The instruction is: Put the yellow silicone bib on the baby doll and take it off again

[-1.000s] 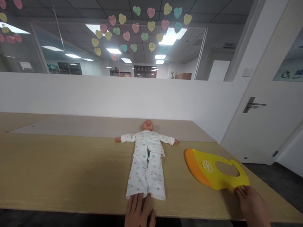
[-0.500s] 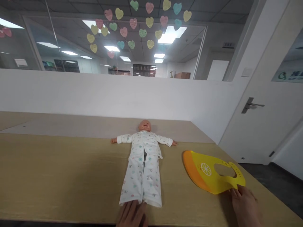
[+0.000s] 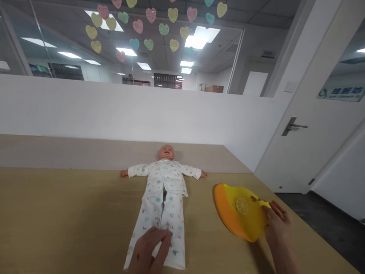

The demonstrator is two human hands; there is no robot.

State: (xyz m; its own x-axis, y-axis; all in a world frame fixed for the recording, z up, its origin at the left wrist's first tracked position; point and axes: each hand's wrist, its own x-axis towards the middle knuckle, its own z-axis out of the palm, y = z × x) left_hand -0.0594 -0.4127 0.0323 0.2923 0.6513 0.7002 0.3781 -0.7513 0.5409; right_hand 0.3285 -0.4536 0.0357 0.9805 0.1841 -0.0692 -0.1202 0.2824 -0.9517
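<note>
Looks like an office or similar biz space. Glass partition (image 3: 222, 53) on far side over low white wall (image 3: 114, 110), w/ heart-shaped notes (image 3: 164, 29) on it. Drop ceiling w/ rect. light panels (image 3: 202, 36) in rm beyond. RHS: white door (image 3: 308, 160) w/ lever handle (image 3: 291, 126) + printed sign (image 3: 339, 93). Long plain desk (image 3: 71, 217) up front.

Head camera looks forward and down across table (image 3: 85, 213) toward wall (image 3: 114, 114)

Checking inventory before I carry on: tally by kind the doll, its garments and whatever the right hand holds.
Baby doll: 1
White printed long-sleeved top: 1
White printed trousers: 1
Yellow-and-orange bib: 1
Total: 4
</note>
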